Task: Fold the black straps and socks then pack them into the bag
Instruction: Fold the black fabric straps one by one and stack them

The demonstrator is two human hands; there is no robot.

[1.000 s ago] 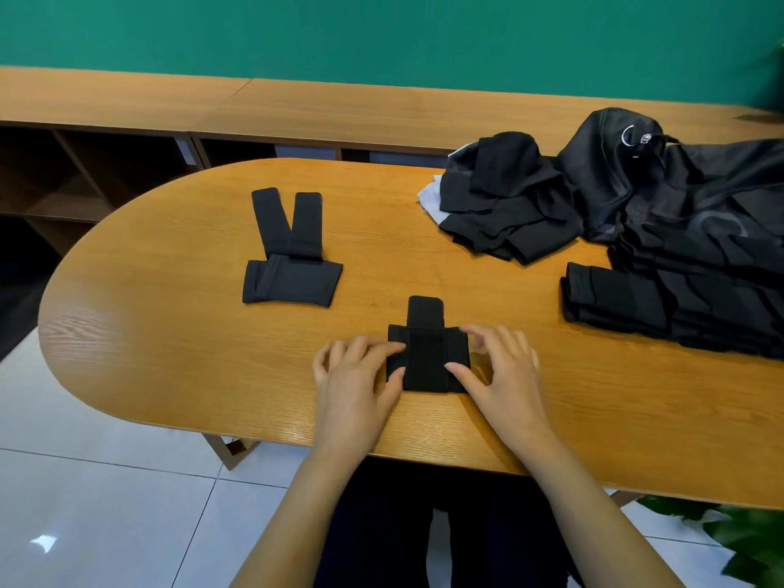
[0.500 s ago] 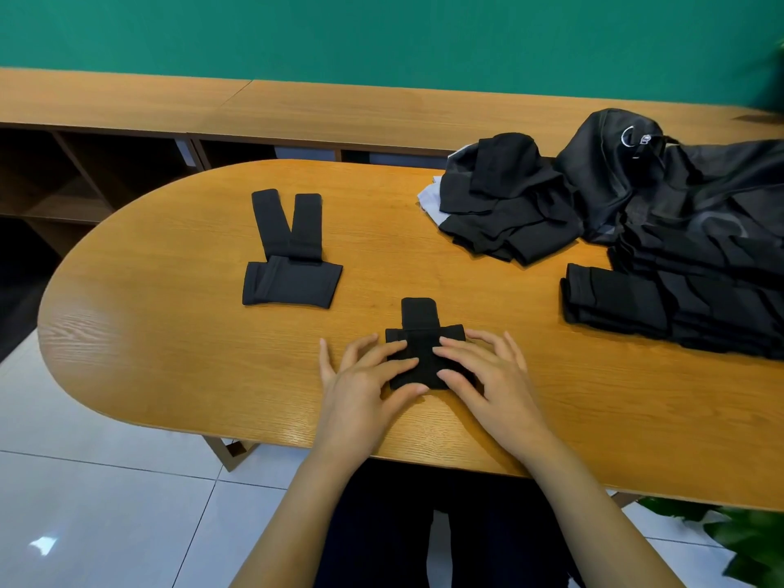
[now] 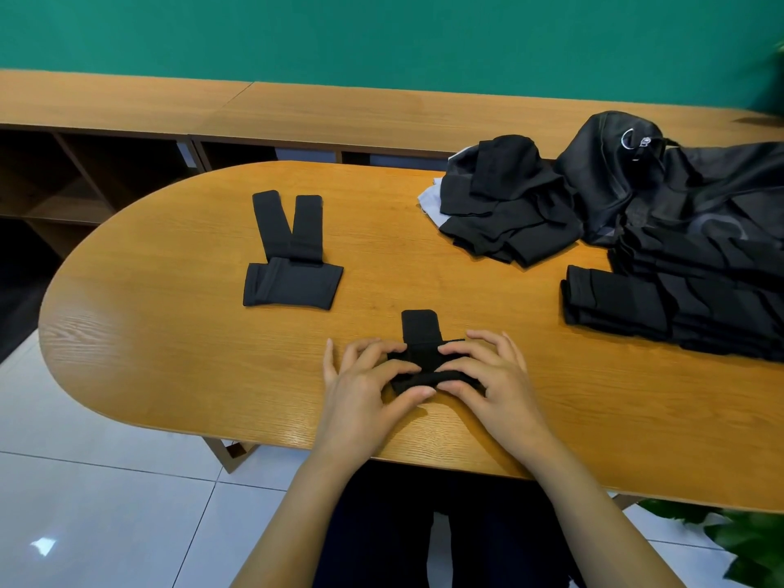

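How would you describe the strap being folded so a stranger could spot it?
On the oval table, look at the near edge. The small black strap sits there, pinched by the left hand and right hand, unlike the untouched T-shaped strap farther left.

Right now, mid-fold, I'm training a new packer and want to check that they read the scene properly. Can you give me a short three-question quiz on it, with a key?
1. True or false: the left hand and the right hand both grip the near strap.
2. Where on the table does the bag lie? A) left end B) far right C) near edge, centre
3. Fill in: the other strap lies on the person's ____ side of the hands.

Key: 1 true; 2 B; 3 left.
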